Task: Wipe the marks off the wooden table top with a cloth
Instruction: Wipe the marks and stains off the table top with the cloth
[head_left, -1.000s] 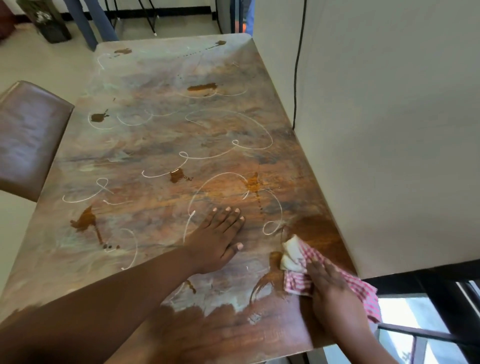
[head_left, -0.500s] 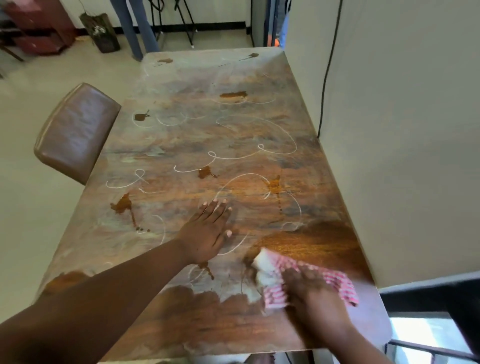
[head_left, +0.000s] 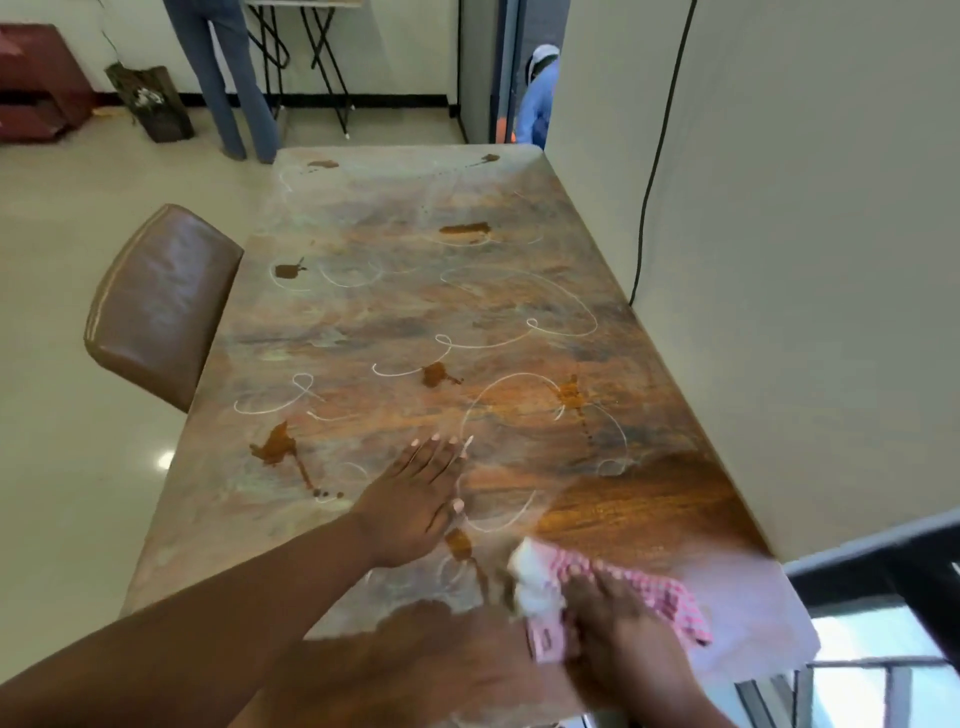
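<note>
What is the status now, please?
Left hand flat on table. Right hand presses cloth at near edge. Many marks remain. Nothing blocking.

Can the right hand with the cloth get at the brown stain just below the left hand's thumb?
Probably yes. The stain lies just left of the cloth under the right hand, with bare table between. The left hand rests flat beside it, not over it.
</note>
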